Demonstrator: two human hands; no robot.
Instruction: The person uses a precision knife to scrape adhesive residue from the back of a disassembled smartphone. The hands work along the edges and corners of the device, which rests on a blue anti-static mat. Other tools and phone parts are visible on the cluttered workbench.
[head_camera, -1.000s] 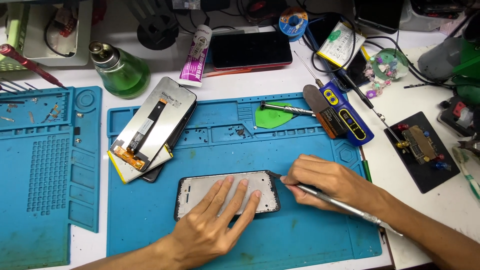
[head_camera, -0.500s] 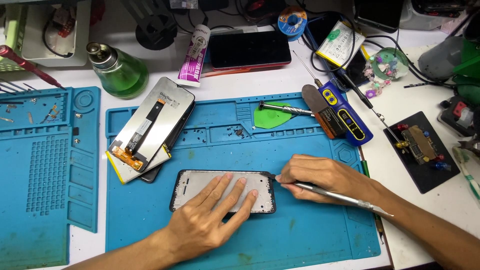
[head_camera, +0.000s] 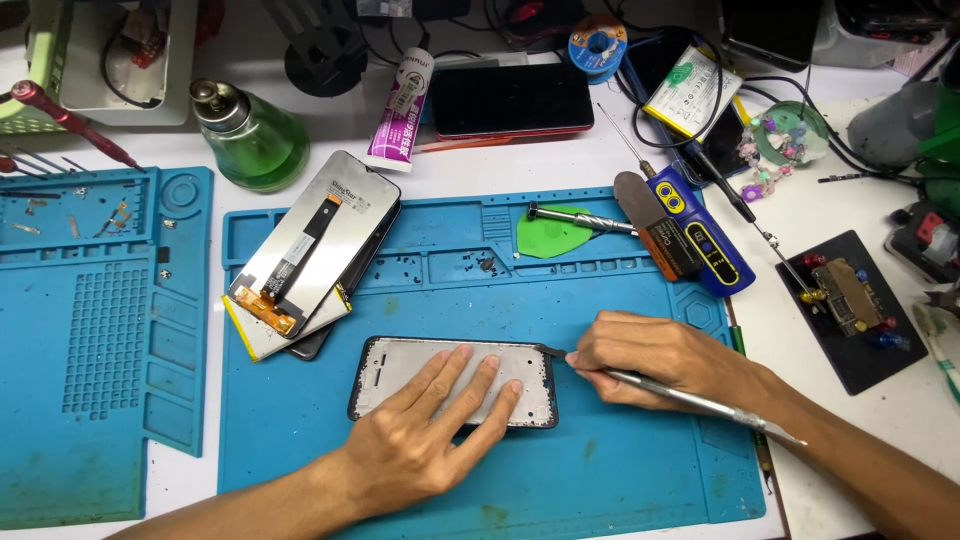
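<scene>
The left hand (head_camera: 425, 440) lies flat, fingers spread wide, pressing a phone frame (head_camera: 400, 365) onto the blue mat (head_camera: 600, 470) on the tabletop. Just right of it, the right hand (head_camera: 665, 360) pinches a thin metal tool (head_camera: 700, 402), its tip touching the frame's right end. A screen panel (head_camera: 310, 245) lies up-left of the left hand.

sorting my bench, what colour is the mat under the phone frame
Blue: the mat under the phone frame is bright blue, seen in the head view.
</scene>
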